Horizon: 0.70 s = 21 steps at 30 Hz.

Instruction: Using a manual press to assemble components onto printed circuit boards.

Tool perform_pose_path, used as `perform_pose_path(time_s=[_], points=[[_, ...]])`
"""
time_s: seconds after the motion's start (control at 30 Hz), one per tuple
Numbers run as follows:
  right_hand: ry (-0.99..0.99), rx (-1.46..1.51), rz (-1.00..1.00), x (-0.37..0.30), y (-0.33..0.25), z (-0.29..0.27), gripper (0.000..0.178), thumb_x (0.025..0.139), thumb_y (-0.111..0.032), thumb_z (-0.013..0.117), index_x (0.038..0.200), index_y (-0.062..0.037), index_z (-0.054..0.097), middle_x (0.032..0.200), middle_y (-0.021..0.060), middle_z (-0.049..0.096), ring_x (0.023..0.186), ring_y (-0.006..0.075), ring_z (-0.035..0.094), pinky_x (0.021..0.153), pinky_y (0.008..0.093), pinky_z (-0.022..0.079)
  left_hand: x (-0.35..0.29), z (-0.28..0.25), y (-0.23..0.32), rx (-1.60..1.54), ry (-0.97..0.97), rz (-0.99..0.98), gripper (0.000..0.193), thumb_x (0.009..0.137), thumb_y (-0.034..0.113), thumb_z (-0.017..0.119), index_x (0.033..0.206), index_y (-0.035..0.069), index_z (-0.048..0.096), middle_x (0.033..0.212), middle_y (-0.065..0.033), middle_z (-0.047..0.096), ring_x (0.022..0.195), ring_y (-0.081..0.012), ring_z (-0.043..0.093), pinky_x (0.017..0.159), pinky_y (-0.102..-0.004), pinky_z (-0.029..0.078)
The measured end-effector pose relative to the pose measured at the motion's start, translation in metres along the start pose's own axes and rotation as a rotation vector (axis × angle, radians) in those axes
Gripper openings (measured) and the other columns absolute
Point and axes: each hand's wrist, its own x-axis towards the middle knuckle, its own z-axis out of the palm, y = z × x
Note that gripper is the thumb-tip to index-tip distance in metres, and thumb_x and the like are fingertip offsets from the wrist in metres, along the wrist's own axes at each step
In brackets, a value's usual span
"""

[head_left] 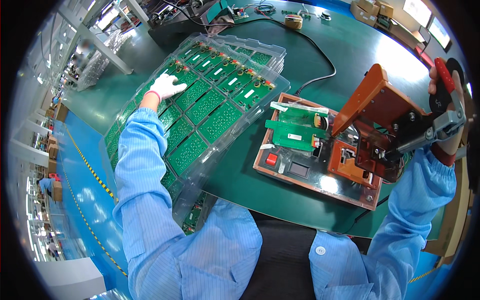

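My left hand (167,87), in a white glove, reaches over a clear plastic tray (222,145) filled with rows of green circuit boards (220,121). Its fingers are stretched out and apart, just over or touching the boards; contact is hard to tell. At the far right my right hand (433,86) is closed round the red-handled lever (444,75) of a toggle clamp. That clamp belongs to an orange-and-black test fixture (320,192), whose orange upper part (377,102) stands raised. Two green boards with parts on them (295,136) lie on the fixture's left side.
On the fixture are a red switch (271,159) and a small dark display (299,170). A black cable (325,75) runs behind it over the green table (300,55). More clear trays lie stacked under the filled one. Cardboard boxes (367,11) stand beyond the far table edge.
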Motion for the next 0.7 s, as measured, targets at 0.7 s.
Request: perform_pose_path(time_s=[0.7], points=[[-0.153, 0.190, 0.030, 0.015, 0.021, -0.044, 0.043, 0.099, -0.035, 0.043, 0.113, 0.0047, 0.051, 0.093, 0.0065, 0.057, 0.072, 0.0085, 0.054, 0.063, 0.0164, 0.045, -0.009, -0.010, 0.004, -0.217, 0.150, 0.087, 0.035, 0.081, 0.033, 0.063, 0.103, 0.006, 0.062, 0.101, -0.0158, 0.065, 0.095, -0.0304, 0.061, 0.087, -0.0391, 0.047]])
